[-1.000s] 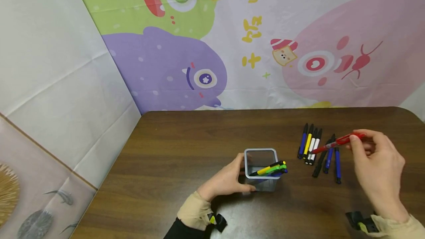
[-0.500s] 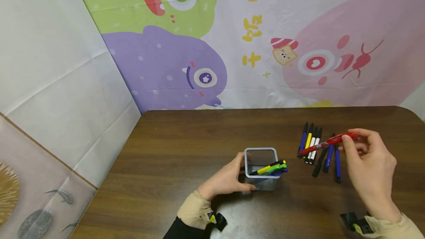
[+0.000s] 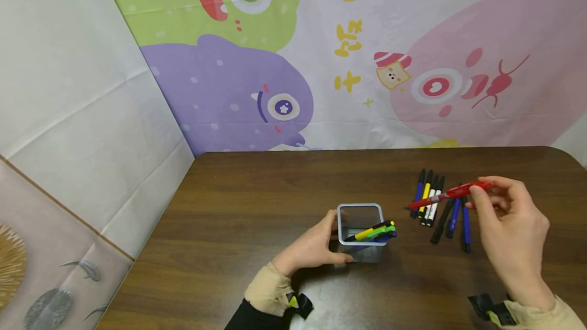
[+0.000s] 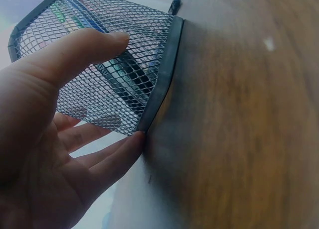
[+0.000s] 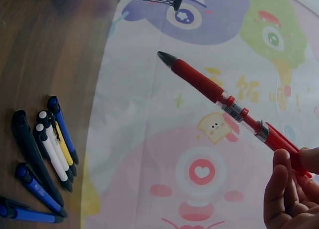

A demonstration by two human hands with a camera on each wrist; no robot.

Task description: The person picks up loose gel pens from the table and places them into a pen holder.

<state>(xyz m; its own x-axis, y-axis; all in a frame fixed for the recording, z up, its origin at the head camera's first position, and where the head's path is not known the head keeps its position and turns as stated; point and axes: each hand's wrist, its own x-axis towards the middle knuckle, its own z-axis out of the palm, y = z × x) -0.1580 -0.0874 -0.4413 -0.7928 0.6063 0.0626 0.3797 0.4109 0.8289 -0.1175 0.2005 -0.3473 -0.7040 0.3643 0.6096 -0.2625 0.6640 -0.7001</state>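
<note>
My left hand [image 3: 312, 246] holds a mesh pen holder [image 3: 368, 255] on the table, thumb on the near side and fingers around its left side. In the left wrist view, the thumb lies across the mesh and a fingertip touches the dark base edge [image 4: 162, 79]. Several pens lean inside the holder, among them a green pen [image 3: 379, 233] and a yellow one. My right hand [image 3: 515, 233] pinches a red pen [image 3: 440, 197] by its clip end between thumb and fingers. Its dark tip points left, raised above the loose pens, as the right wrist view shows.
Several loose pens lie right of the holder: a blue pen [image 3: 418, 190], a yellow pen [image 3: 425, 198], white pens [image 3: 431, 207], a black pen [image 3: 441, 225] and more blue ones. A cartoon-printed cloth [image 3: 257, 95] hangs behind the wooden table [image 3: 229, 208].
My right hand has moved a little left with the red pen, whose tip now reaches past the leftmost loose pens. The left hand and the holder have stayed in place.
</note>
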